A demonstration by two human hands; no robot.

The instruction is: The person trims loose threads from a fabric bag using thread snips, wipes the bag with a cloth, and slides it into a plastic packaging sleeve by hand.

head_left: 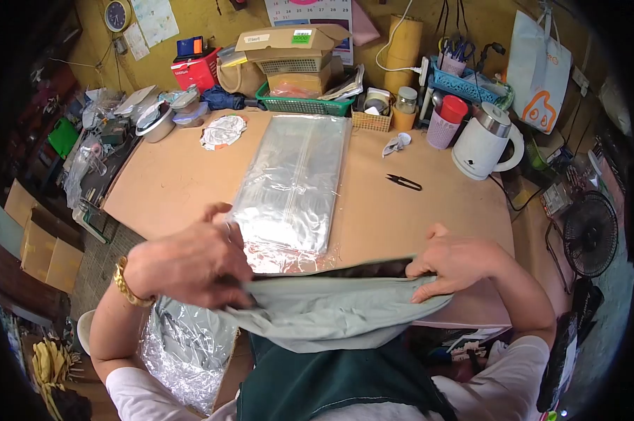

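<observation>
A grey-green piece of fabric (338,309), perhaps a garment, stretches between my hands above my lap, at the table's near edge. Its dark inner side shows along the upper edge. My left hand (194,263), with a gold bracelet at the wrist, is closed on its left end and slightly blurred. At the other end, my right hand (461,263) pinches the top edge, thumb on the near face. Just beyond the fabric lies a flat stack of clear plastic bags (289,182). Black thread snips (404,182) rest on the table to the right of the stack.
On the brown table (170,175) stand a white kettle (480,144), a pink cup (443,130) and a green basket (306,105) at the back. Plastic-wrapped grey fabric (184,351) sits low at my left. A black fan (589,233) stands far right.
</observation>
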